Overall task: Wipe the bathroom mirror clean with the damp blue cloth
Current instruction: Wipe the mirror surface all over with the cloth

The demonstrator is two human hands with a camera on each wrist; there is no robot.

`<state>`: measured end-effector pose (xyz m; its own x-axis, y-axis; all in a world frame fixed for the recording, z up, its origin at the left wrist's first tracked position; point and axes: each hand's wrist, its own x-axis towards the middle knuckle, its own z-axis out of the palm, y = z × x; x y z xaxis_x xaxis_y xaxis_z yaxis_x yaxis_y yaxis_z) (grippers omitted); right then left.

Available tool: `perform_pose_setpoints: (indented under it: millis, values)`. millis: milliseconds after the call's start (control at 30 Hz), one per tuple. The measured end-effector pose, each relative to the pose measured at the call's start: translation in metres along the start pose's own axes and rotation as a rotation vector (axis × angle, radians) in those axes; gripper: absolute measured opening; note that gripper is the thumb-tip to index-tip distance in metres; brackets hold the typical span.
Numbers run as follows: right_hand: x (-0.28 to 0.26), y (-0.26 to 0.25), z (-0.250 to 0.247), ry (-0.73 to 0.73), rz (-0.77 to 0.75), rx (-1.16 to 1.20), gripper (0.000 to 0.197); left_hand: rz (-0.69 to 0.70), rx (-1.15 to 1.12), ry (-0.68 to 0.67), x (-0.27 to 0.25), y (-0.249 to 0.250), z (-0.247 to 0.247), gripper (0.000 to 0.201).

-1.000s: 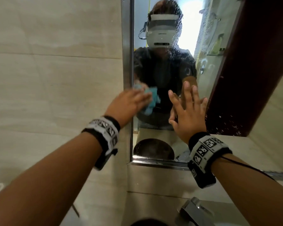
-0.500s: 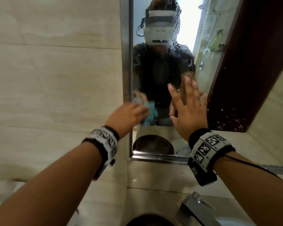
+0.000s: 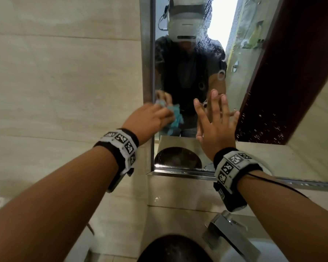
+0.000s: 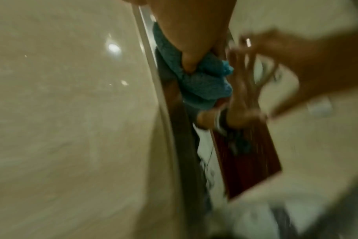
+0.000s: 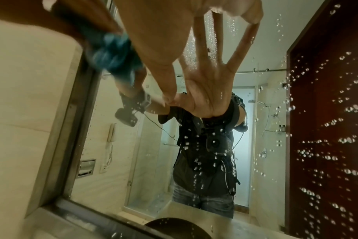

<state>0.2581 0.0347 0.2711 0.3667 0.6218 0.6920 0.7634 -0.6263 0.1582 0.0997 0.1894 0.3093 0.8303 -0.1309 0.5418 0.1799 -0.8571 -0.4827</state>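
The mirror (image 3: 240,76) hangs on the wall ahead, its glass speckled with water drops (image 5: 309,153). My left hand (image 3: 153,118) grips the bunched blue cloth (image 3: 175,118) and presses it against the glass by the mirror's left edge, low down. In the left wrist view my thumb (image 4: 186,63) digs into the cloth (image 4: 202,84). My right hand (image 3: 214,120) lies flat on the glass just right of the cloth, fingers spread and straight. In the right wrist view its fingertips (image 5: 253,21) meet their reflection, and the cloth (image 5: 117,53) is blurred at the upper left.
A metal frame (image 3: 147,53) borders the mirror, with beige wall tile (image 3: 64,82) to its left. Below runs a tiled ledge (image 3: 178,191), then a chrome faucet (image 3: 229,237) and a dark basin (image 3: 174,248). A dark red door (image 3: 292,72) shows in the mirror's right part.
My left hand has slid the cloth a little way down the glass beside the left frame. The right hand has stayed flat on the mirror. The head view has tilted downward.
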Motion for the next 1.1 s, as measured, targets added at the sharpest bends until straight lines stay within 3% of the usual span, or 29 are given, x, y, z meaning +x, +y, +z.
perform_pose_setpoints:
  millis: [100, 167, 367, 567, 667, 767, 833, 1000, 1100]
  values:
    - [0.000, -0.002, 0.001, -0.001, 0.001, 0.002, 0.105, -0.203, -0.044, 0.207, 0.031, -0.013, -0.019, 0.055]
    - [0.000, -0.004, 0.002, 0.031, 0.004, 0.000, 0.104, -0.212, -0.057, 0.243, 0.034, -0.011, -0.015, 0.052]
    - [0.001, -0.002, 0.010, 0.102, 0.014, -0.018, 0.108, -0.033, -0.033, -0.061, -0.023, 0.024, 0.028, 0.071]
    - [0.001, -0.003, 0.009, 0.097, 0.009, -0.019, 0.109, -0.197, -0.029, 0.130, 0.022, -0.002, -0.011, 0.072]
    - [0.000, -0.003, 0.011, 0.099, 0.012, -0.032, 0.112, -0.173, -0.006, 0.081, 0.014, 0.007, 0.005, 0.069]
    - [0.001, -0.002, 0.012, 0.109, 0.008, -0.052, 0.113, -0.065, 0.003, -0.081, -0.017, 0.024, 0.029, 0.072]
    - [0.001, -0.001, 0.014, 0.117, 0.004, -0.064, 0.113, -0.062, -0.018, -0.115, -0.022, 0.025, 0.025, 0.072]
    - [0.000, -0.001, 0.016, 0.133, 0.009, -0.078, 0.108, -0.162, -0.017, 0.193, 0.028, -0.008, -0.008, 0.053]
    - [-0.001, -0.001, 0.018, 0.134, 0.003, -0.062, 0.108, -0.109, -0.043, 0.205, 0.019, -0.002, 0.009, 0.051]
